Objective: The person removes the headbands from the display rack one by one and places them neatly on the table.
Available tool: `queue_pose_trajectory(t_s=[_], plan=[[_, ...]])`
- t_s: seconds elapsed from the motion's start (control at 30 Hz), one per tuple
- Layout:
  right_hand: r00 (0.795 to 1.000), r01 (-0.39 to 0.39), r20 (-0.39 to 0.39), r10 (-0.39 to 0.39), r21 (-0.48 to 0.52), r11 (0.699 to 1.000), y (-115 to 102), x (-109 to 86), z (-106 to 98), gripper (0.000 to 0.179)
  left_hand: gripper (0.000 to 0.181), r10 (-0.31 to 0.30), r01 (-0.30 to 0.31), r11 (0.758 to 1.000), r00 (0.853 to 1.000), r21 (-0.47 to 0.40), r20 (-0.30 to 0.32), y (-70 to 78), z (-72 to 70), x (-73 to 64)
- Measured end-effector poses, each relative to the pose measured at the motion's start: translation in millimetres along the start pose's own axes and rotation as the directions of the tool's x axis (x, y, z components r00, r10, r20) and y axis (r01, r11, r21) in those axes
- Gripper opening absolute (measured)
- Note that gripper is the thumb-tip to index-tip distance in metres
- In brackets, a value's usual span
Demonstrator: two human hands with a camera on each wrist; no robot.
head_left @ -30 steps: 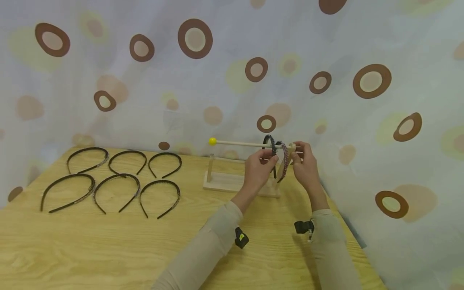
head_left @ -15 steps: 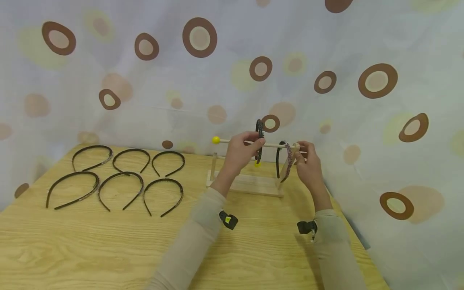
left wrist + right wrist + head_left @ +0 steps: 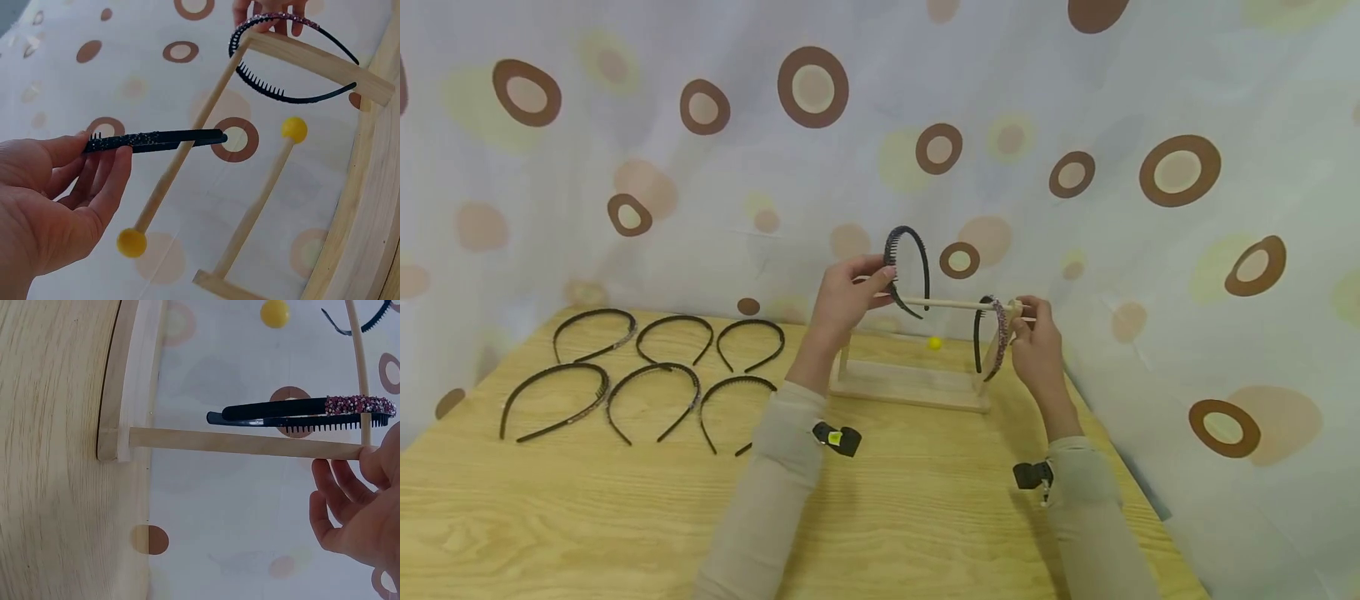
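My left hand [image 3: 842, 300] pinches a black toothed headband [image 3: 140, 142] with small sparkling stones between thumb and fingers. The headband's arch stands above the upper rod [image 3: 951, 303] of a wooden stand [image 3: 910, 382], toward the rod's yellow ball end [image 3: 132, 242]. In the left wrist view its two legs lie on either side of the rod, the tips pointing past it. My right hand [image 3: 369, 519] holds the top of the stand's right upright [image 3: 250, 442], thumb at the rod's joint. Right beside that upright, a headband with pink stones [image 3: 356, 404] hangs on the same rod.
Several black headbands [image 3: 655, 364] lie in two rows at the left of the wooden table [image 3: 625, 517]. The stand's lower rod ends in another yellow ball [image 3: 935, 342]. A patterned cloth wall [image 3: 737, 167] rises close behind the stand and along the table's right side.
My left hand has moved left and upward with the black headband, from near the right upright toward the rod's ball end, and the headband has turned. My right hand stays on the upright.
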State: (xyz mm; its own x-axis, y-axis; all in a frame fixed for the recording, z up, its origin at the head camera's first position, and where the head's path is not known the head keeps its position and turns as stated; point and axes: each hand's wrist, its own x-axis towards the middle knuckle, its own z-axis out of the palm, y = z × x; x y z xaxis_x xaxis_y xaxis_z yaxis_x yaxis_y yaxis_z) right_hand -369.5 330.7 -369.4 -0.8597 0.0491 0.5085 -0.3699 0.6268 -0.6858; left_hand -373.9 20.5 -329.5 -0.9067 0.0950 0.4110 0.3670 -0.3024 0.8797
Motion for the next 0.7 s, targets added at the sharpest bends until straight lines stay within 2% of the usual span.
queue_pose_trajectory(t_s=[0.17,0.43,0.6,0.7], plan=[[0.999,-0.029,-0.045,0.028,-0.023,0.999,2,0.8,-1,0.038,0.03,0.0,0.0,0.999,1.0,0.034,-0.017,2.5,-19.3,-2.3],[0.984,-0.088,-0.157,0.079,-0.047,0.995,5,1.1,-13,0.039,0.03,0.037,-0.034,0.999,0.996,0.042,-0.076,14.0,-38.9,-3.6],[0.982,-0.12,-0.149,0.111,-0.048,0.992,10,-4.5,-28,0.04,0.035,0.021,-0.014,0.999,0.992,0.05,-0.127,15.4,-56.7,-2.0],[0.981,-0.128,-0.153,0.118,-0.055,0.99,13,-4.5,-35,0.041,0.036,0.015,-0.006,0.999,0.982,0.048,-0.19,14.8,-73.4,-1.0]])
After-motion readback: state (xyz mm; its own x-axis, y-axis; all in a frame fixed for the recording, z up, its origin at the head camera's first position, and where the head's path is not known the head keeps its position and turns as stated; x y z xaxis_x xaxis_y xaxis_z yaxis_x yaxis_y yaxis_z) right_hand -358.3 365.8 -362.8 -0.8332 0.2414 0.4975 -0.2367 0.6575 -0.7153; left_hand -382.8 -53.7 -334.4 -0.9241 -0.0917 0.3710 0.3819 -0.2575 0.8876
